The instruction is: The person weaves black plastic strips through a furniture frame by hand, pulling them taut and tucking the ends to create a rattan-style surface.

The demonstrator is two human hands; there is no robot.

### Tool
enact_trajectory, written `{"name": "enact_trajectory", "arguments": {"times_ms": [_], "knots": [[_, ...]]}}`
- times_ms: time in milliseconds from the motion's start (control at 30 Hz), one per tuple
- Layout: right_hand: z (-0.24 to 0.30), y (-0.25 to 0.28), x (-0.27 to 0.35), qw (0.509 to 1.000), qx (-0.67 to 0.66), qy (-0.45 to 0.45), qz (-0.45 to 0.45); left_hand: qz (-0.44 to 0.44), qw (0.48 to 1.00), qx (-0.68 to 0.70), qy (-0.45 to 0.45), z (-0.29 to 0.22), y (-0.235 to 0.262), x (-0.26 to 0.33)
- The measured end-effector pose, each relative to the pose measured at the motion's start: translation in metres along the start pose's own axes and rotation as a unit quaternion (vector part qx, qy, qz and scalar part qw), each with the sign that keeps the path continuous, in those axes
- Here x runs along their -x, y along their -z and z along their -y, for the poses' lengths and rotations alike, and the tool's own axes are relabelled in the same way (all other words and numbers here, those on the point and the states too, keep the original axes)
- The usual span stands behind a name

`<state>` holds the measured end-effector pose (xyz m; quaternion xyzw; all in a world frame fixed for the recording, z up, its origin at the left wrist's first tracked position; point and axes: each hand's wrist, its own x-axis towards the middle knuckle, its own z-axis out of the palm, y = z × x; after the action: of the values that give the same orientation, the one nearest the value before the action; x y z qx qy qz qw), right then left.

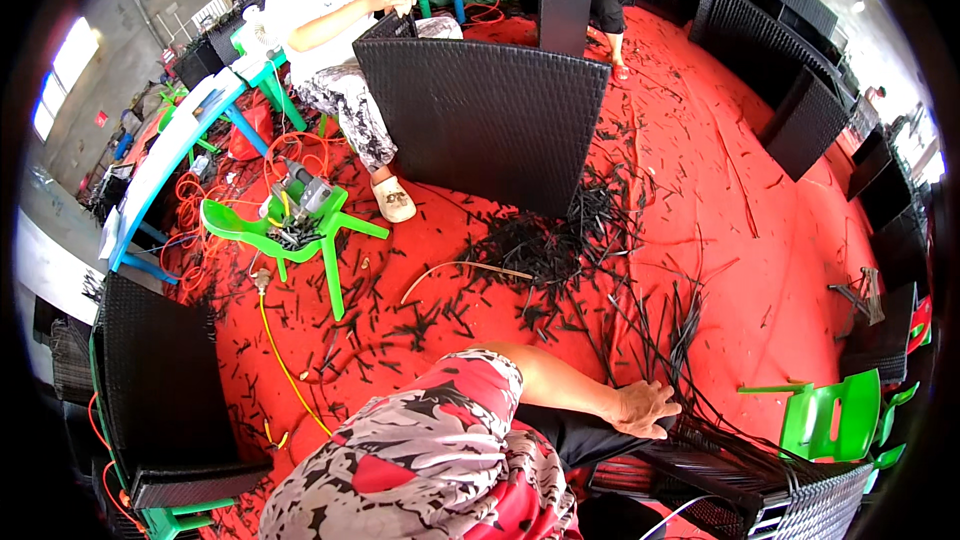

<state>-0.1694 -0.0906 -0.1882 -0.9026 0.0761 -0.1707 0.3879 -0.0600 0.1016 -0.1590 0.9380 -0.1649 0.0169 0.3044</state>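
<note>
Red floor sheet (pixel 750 230); black scraps (pixel 545 250) heaped far left of green chair (pixel 832 415), woven panel (pixel 480 115) and co-worker (pixel 330 30) farther that way. Wicker frame (pixel 740 475) sits just nearer than chair, long axis roughly left-right; strands (pixel 686 335) left of chair, pointing away. Left hand (pixel 642 410) near them, grip apart, fingers spread. Right grip out of view, can't tell.

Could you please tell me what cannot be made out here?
In the head view:
Right hand: unseen, perhaps behind the patterned shirt or past the lower edge.
Left hand: its back hides the palm.
Grey object on the green chair: too small to identify.
Black woven piece: cut off by the lower edge.
</note>
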Motion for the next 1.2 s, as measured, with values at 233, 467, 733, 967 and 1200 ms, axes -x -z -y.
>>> {"name": "enact_trajectory", "arguments": {"times_ms": [233, 467, 733, 967, 1200], "knots": [[-0.004, -0.002, -0.005, 1.000, 0.001, -0.010, 0.002, 0.002, 1.000, 0.001, -0.002, -0.005, 0.003, 0.000], [-0.010, 0.004, -0.012, 1.000, 0.008, -0.013, 0.015, -0.011, 1.000, 0.018, -0.005, -0.004, 0.000, 0.003], [-0.024, 0.016, -0.024, 0.999, 0.041, -0.024, 0.025, 0.055, 0.997, 0.059, -0.002, -0.019, 0.002, 0.003], [-0.034, 0.015, -0.037, 0.997, 0.059, -0.050, 0.031, 0.061, 0.993, 0.098, 0.002, -0.011, 0.009, 0.007], [-0.036, 0.015, -0.046, 0.993, 0.082, -0.079, 0.027, -0.097, 0.916, 0.379, 0.090, 0.022, -0.007, 0.003]]}}
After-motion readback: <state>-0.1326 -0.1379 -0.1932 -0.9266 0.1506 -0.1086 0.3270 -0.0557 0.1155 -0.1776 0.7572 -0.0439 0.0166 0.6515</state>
